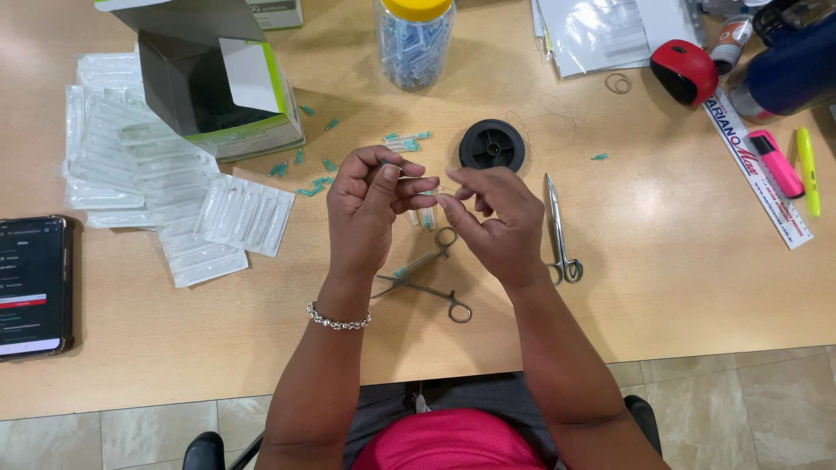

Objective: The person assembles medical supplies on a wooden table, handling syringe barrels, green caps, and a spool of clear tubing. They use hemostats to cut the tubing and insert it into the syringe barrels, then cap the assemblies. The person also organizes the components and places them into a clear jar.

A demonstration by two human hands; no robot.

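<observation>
My left hand [370, 207] and my right hand [488, 213] meet above the middle of the wooden table [679, 252]. Their fingertips pinch a small clear needle piece [433, 188] between them, together with what looks like a thin thread. Under my hands lie metal forceps [428, 278] with ring handles. A second metal instrument [559, 228] lies just right of my right hand. A black thread spool [492, 145] sits right behind my fingers. Small teal needle caps [300, 165] are scattered behind my left hand.
Several clear blister packs [165, 183] and an open grey-green box [222, 83] lie at the left. A phone [33, 285] rests at the left edge. A yellow-lidded jar [416, 39], a red mouse [685, 71], a ruler [756, 170] and highlighters [788, 165] occupy the back and right.
</observation>
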